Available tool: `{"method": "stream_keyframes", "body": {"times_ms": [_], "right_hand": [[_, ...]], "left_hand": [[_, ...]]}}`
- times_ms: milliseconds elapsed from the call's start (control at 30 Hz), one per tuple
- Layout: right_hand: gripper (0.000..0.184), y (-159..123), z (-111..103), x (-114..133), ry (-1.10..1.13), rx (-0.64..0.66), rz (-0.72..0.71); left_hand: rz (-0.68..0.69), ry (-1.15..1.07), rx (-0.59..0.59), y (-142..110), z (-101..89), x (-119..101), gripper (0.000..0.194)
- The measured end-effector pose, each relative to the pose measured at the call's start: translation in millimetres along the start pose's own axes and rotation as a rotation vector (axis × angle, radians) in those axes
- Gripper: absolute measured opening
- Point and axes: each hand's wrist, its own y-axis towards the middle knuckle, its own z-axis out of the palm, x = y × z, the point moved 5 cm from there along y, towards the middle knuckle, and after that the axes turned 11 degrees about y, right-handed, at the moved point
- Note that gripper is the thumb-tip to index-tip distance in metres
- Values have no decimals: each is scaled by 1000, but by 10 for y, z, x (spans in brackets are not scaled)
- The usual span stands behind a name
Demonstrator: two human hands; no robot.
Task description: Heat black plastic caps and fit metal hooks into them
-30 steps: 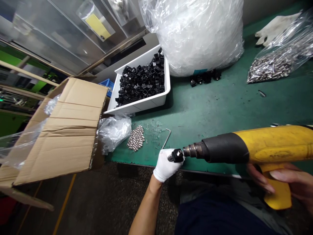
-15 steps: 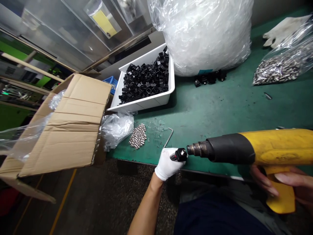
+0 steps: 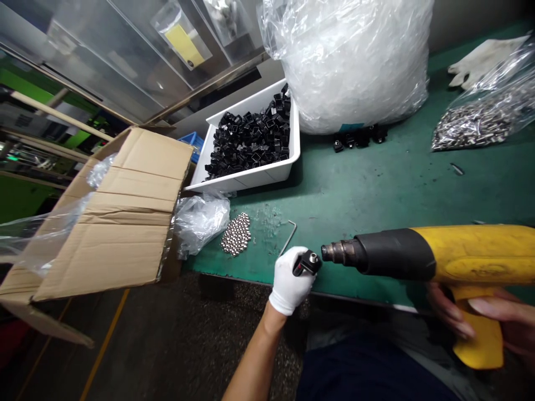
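Note:
My left hand [image 3: 290, 283], in a white glove, is shut on a small black plastic fitting [image 3: 308, 263] at the front edge of the bench. My right hand [image 3: 489, 316], bare, grips the yellow handle of a yellow and black heat gun [image 3: 472, 259]. The metal nozzle of the gun [image 3: 337, 252] points left at the fitting and stops just short of it. The glove's fingers hide part of the fitting.
A white tub [image 3: 242, 181] of black fittings and a large clear plastic bag [image 3: 346, 67] stand beyond. On the green bench [image 3: 368, 195] lie steel balls [image 3: 235, 234] and a hex key [image 3: 288, 236]. An open cardboard box [image 3: 112, 223] juts out at left.
The black fitting has turned a little in my left hand. The heat gun's nozzle now sits slightly apart from it. The whole view has drifted slightly.

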Motion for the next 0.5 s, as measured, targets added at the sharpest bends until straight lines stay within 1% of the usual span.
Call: {"method": "stream_keyframes", "body": {"times_ms": [33, 100, 167, 233, 300, 500], "right_hand": [[32, -2, -7, -4, -4, -3, -5], [31, -4, -21, -11, -21, -12, -11], [32, -7, -39, -20, -29, -22, -17], [31, -12, -68, -39, -20, -38, -21], [29, -18, -106, -67, 2, -58, -19], [30, -25, -120, -98, 28, -52, 9]], "left_hand": [[-34, 5, -43, -7, -4, 19, 4], [-114, 24, -141, -27, -6, 85, 9], [-191, 50, -237, -53, 1, 166, 9], [-238, 78, -303, -82, 11, 232, 13], [-246, 99, -331, -105, 18, 265, 16], [-191, 121, -331, -131, 15, 259, 15]]}}
